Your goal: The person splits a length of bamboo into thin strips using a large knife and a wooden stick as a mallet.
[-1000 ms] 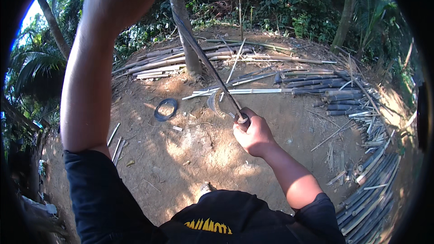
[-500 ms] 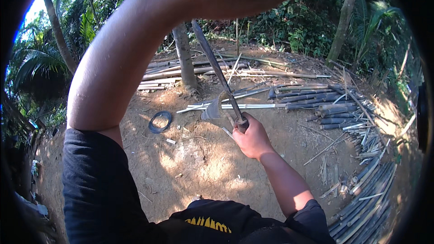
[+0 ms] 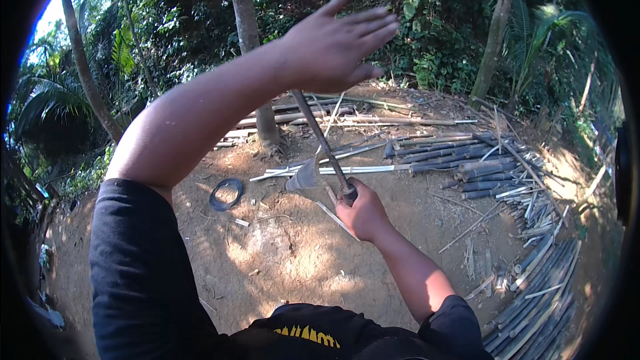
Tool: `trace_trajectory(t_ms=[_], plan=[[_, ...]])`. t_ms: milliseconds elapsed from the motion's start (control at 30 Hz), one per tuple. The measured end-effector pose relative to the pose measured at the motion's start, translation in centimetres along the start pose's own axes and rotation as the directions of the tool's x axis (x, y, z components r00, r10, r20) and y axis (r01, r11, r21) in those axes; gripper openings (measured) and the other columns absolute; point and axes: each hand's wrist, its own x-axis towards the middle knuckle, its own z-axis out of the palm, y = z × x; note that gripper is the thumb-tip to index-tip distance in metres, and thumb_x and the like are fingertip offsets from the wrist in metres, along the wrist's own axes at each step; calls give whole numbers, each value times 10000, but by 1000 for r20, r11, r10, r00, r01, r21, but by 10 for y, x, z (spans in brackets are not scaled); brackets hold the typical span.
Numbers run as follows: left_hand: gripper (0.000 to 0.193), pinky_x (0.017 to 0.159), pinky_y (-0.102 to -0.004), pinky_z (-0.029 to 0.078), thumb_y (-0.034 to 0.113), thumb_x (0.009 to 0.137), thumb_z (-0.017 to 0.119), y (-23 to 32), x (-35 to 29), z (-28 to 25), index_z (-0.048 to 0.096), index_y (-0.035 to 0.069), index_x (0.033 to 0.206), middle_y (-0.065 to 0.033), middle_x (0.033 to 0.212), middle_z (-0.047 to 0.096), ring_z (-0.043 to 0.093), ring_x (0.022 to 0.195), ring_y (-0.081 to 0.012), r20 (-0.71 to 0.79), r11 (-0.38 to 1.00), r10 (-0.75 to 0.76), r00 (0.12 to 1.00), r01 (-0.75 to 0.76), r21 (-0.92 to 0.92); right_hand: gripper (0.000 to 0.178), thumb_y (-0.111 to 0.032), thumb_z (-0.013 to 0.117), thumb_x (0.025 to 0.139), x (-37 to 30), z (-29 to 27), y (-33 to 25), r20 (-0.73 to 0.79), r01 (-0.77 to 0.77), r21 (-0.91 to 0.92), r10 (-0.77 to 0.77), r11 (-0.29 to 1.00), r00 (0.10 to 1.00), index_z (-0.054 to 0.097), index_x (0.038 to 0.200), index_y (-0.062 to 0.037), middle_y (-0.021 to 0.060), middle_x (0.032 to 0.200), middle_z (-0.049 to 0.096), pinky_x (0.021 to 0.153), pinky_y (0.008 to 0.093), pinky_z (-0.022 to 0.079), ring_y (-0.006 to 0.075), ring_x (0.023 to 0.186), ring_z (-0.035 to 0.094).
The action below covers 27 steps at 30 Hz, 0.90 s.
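Note:
My right hand (image 3: 362, 212) is closed round the handle of a long, dark machete (image 3: 321, 139). Its blade slants up and to the left, away from me. Raised in front of me, my left hand (image 3: 337, 47) has its fingers stretched out and thumb apart, holding nothing. The blade's far end is hidden behind that hand and wrist. Just left of the machete is a greyish, flared piece (image 3: 303, 175) whose kind I cannot make out. A pale strip (image 3: 337, 220) lies on the dirt beside my right hand.
A coil of black line (image 3: 226, 195) lies on the bare ground to the left. Dark bamboo poles (image 3: 443, 153) are stacked ahead right, and a pile of long split strips (image 3: 533, 300) curves along the right. Beyond stand a tree trunk (image 3: 267, 123) and dense greenery.
My left hand has moved lower and to the left in the picture, so its spread fingers now show fully. My right hand keeps its hold on the machete, shifted slightly left.

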Motion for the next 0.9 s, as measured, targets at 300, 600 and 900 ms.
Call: trace_trajectory(t_ms=[300,600,900], plan=[[786,1265,-514,57,679,1003,191,18,14,-14,273,152,1580,-92,1572,406,288,1501,-227,190,996,42,981,-26,-86,224,-177,642,843,0,-18,2,4,-64,-39,64,997,998,591,987,-14,152,825,649,740,402,497,295,774,632],[764,1265,-508,85,638,1025,144,27,26,-11,257,127,1582,-99,1548,440,320,1485,-249,253,998,50,966,-59,29,331,-177,661,845,9,-26,13,-121,-62,-221,36,973,992,570,1097,17,232,906,680,783,483,529,426,878,675],[711,1173,-506,329,613,1041,271,8,80,-59,479,71,1451,-199,1398,568,531,1336,-265,-388,993,80,918,-106,-46,232,-170,658,861,3,-28,23,-103,-44,1,44,999,994,588,1009,-6,102,763,631,679,352,491,218,678,602]])
